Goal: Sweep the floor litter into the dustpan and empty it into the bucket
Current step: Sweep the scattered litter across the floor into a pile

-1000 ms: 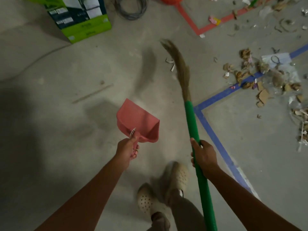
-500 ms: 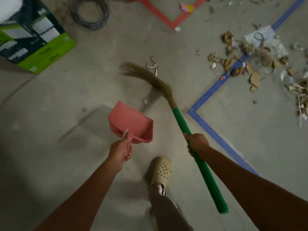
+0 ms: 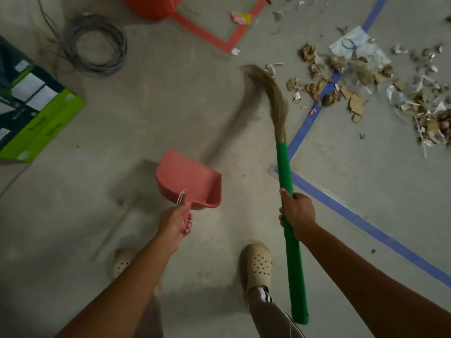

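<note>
My left hand (image 3: 174,222) grips the handle of a pink dustpan (image 3: 189,178), held above the floor with its mouth pointing away from me. My right hand (image 3: 297,211) grips the green handle of a broom (image 3: 285,167). Its straw bristles (image 3: 271,91) curve up and to the left, close to the left edge of the litter. A heap of torn cardboard, paper and plastic scraps (image 3: 353,81) lies spread over the floor at the upper right. The bottom of an orange bucket (image 3: 151,7) shows at the top edge.
A coil of grey cable (image 3: 97,45) lies at the upper left, a green and dark box (image 3: 31,111) at the left edge. Red tape (image 3: 227,39) and blue tape (image 3: 307,123) mark the concrete floor. My two feet in beige clogs (image 3: 257,264) stand below.
The broom has swung from pointing left back to the right, its bristles now near the litter. The view shifted and the bucket came into sight. Both hands keep their holds.
</note>
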`<act>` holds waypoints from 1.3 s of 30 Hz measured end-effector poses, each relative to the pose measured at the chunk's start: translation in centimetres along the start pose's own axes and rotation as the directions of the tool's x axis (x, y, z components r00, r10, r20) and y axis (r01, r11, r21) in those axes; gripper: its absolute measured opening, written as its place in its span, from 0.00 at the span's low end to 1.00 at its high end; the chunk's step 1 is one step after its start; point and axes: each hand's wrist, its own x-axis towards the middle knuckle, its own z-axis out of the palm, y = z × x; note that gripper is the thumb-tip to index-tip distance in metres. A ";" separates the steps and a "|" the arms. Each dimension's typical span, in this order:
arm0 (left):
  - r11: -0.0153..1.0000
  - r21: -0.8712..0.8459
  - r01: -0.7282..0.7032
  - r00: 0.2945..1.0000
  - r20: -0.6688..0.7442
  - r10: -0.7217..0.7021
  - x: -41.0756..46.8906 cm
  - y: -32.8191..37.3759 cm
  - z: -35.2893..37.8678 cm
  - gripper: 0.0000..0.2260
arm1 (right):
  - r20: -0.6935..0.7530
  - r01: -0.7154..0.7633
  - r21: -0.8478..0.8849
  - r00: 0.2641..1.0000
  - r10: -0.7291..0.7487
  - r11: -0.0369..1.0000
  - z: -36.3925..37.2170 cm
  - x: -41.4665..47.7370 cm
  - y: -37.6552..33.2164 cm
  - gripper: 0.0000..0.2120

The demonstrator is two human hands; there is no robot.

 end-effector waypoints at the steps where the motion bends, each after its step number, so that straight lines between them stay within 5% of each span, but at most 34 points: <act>1: 1.000 0.027 0.002 1.000 0.019 -0.002 0.5 0.6 -0.6 0.09 | -0.004 -0.007 0.020 1.000 0.007 1.000 0.6 -0.9 -0.1 0.17; 18: 0.954 0.281 -0.102 0.987 0.151 0.061 2.9 13.8 -13.2 0.13 | -0.009 -0.020 0.056 1.000 0.021 0.998 13.7 -13.6 -1.6 0.17; 27: 0.933 0.339 -0.122 0.985 0.157 0.071 5.5 17.6 -11.1 0.12 | 0.190 -0.146 -0.106 0.968 0.164 0.984 16.3 -9.6 -2.3 0.12; 33: 0.904 0.416 -0.099 0.983 0.184 0.023 7.0 18.8 -8.2 0.10 | 0.098 -0.103 -0.220 0.987 0.127 0.970 11.4 -4.0 -2.2 0.15; 39: 0.880 0.463 -0.105 0.981 0.191 0.017 7.9 21.8 -4.7 0.09 | -0.141 -0.170 0.020 0.975 0.171 0.985 4.6 2.8 -7.3 0.17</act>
